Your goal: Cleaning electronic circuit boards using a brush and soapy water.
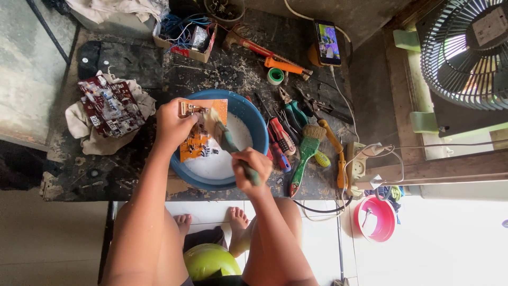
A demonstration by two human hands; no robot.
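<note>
My left hand grips the edge of an orange circuit board and holds it tilted over a blue basin with white liquid in it. My right hand is closed on the handle of a paintbrush. Its bristles rest on the upper part of the board, close to my left fingers. The basin sits on a dark, stained workbench.
A red circuit board lies on a rag at the left. Screwdrivers, pliers and a green-handled brush lie right of the basin. A phone, tape roll, cardboard box of wires, fan and pink bucket surround the bench.
</note>
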